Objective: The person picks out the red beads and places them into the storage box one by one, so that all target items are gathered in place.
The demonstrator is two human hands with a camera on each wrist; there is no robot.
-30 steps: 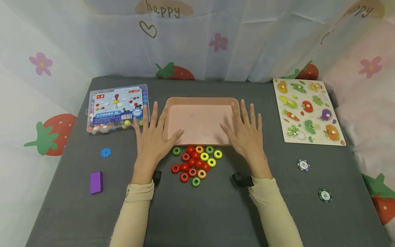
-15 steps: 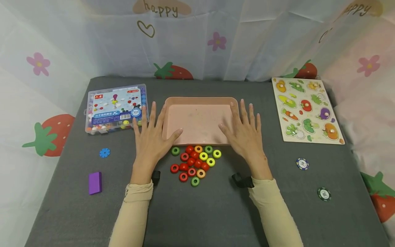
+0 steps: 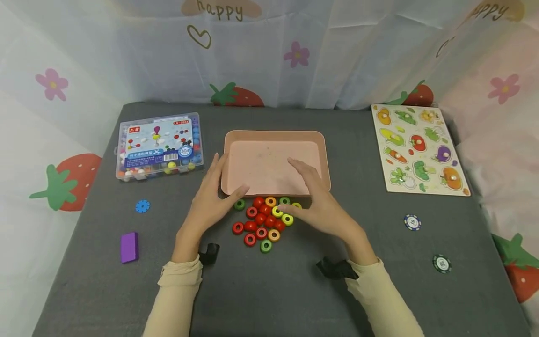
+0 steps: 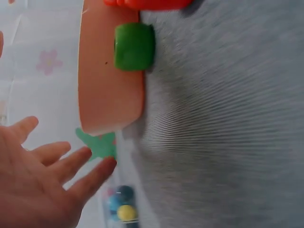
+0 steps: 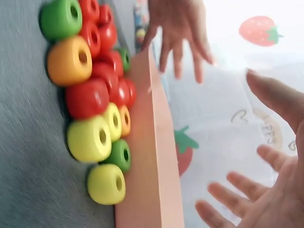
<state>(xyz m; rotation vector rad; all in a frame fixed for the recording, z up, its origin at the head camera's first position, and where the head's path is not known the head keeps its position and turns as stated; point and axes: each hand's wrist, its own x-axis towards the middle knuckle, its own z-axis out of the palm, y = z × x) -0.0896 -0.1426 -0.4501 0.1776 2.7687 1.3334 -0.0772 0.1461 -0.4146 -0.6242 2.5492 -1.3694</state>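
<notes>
A pink tray (image 3: pixel 273 161) lies in the middle of the table. Along its near side sits a cluster of round beads with holes in red, yellow, orange and green, among them a green bead (image 4: pixel 135 46) and a yellow bead (image 5: pixel 89 138). My left hand (image 3: pixel 209 199) hovers by the tray's left near corner, fingers extended and thumb spread, holding nothing. My right hand (image 3: pixel 322 206) is over the tray's right near corner, its thumb above the yellow beads in the head view, fingers extended and holding nothing. In the right wrist view both palms show bare.
At the back left is a clear plastic box (image 3: pixel 159 146) of coloured balls. A wooden vegetable puzzle board (image 3: pixel 421 150) lies at the back right. On the left are a blue disc (image 3: pixel 142 206) and a purple block (image 3: pixel 129 247); on the right, two poker chips, one blue-white (image 3: pixel 412 223), one green (image 3: pixel 441 264).
Both hands have turned from palms down to more sideways, palms facing inward. The right hand has moved inward over the beads and tray corner; the left fingers have drawn together and back from the box.
</notes>
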